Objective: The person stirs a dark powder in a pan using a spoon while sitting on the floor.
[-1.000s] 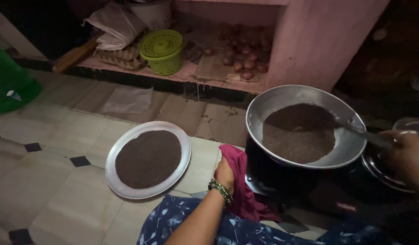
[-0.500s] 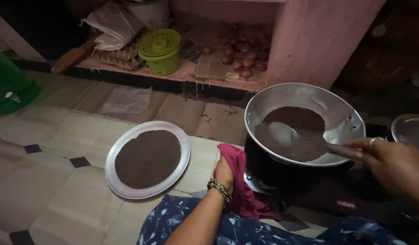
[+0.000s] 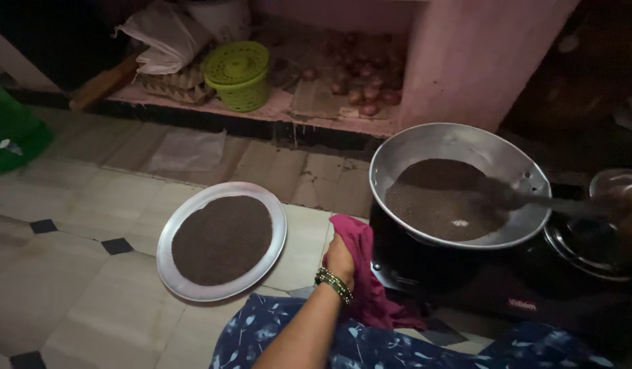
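Dark seeds stirred in a metal pan on a floor stove

The left hand (image 3: 340,260) grips a magenta cloth (image 3: 370,287) just beside the black stove (image 3: 425,273), a beaded bangle at its wrist; the right hand (image 3: 627,219), blurred at the frame's edge, holds a metal spatula (image 3: 534,200) whose blade lies in the wide metal pan (image 3: 425,147) of dark seeds (image 3: 439,201). A round steel plate (image 3: 176,273) heaped with similar seeds sits on the tiled floor, and a green basket (image 3: 239,75) stands on the pink shelf behind

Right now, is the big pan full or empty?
Partly full. The pan holds a dark heap of small seeds over its bottom, with bare metal wall above. A spoon rests in them.
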